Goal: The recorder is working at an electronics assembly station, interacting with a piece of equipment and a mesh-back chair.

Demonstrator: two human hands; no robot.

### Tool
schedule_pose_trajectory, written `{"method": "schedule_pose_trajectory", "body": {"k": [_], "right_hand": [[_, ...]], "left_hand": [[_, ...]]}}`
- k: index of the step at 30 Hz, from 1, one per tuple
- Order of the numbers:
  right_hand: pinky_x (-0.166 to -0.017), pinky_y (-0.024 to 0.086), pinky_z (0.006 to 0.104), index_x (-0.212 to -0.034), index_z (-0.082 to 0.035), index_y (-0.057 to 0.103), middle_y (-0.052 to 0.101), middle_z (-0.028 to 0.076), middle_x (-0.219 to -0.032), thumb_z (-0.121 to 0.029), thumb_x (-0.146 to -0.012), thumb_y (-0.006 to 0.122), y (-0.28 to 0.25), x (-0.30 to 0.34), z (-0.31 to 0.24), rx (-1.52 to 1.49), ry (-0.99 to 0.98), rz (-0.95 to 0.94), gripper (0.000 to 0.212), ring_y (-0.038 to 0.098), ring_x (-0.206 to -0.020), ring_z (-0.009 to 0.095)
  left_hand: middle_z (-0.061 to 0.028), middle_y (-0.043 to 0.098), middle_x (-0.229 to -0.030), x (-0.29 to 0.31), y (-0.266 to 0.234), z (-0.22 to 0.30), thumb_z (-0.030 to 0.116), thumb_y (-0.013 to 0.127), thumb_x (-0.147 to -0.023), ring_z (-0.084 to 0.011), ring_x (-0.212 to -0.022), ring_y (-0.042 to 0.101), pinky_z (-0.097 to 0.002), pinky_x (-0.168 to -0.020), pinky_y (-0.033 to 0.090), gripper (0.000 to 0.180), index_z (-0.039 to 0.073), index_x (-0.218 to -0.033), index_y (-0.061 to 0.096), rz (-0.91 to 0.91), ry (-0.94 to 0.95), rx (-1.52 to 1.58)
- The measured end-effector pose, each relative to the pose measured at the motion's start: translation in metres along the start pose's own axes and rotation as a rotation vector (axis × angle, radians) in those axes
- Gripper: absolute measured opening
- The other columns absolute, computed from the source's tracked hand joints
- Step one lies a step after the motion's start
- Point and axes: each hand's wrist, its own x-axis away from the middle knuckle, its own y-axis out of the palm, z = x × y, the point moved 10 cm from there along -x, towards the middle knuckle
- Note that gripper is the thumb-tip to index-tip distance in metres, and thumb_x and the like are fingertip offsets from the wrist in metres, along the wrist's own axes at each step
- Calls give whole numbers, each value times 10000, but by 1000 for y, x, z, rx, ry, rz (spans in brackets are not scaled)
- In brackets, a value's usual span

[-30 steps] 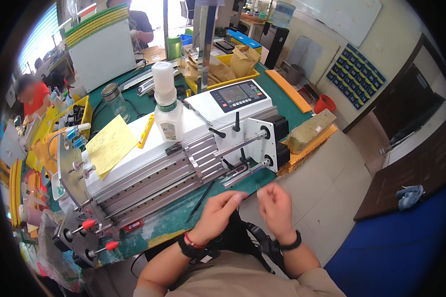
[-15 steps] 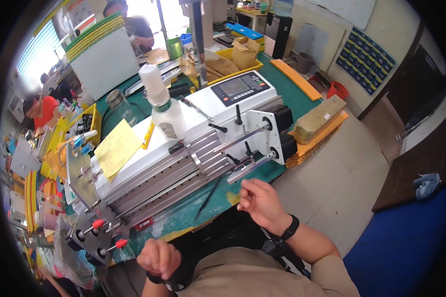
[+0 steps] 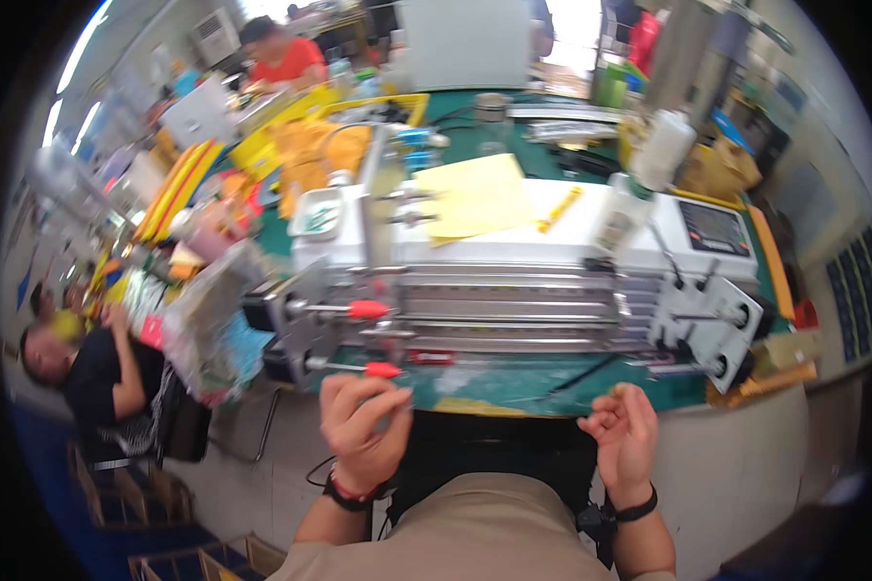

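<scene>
Curling, grips unclear, the left hand [image 3: 363,431] and right hand [image 3: 625,438] hover before a machine [image 3: 513,298], red tips [image 3: 383,370] just beyond the left, a black stick [image 3: 581,376] ahead between them.

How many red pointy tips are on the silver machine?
2 in view: the upper red conical tip at the left of the silver machine; the lower red conical tip just above the left hand.

pale floor [image 3: 717,474], bright ceiling lights [image 3: 78,48]
</scene>
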Motion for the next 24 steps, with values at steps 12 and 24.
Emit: {"method": "schedule_pose_trajectory", "body": {"k": [12,24], "right_hand": [[-713,582,294,-1138,-22,603,745,82,-939,-26,-1035,731,134,44,45,574,-157,-543,164,694,-769,123],[-851,521,429,-1090,-65,728,721,77,-1097,-49,-774,883,262,75,22,1183,-1157,-558,352,636,-1006,310]], "left_hand": [[-56,636,-943,-14,-8,-52,109,970,-716,-260,-865,586,-399,-757,457,285,78,-937,792,-65,-189,-23],[-190,707,-1225,-4,-27,-48,-123,668,-822,-311,-1133,682,-422,-981,539,331,2,-1124,720,-61,-21,507]]}}
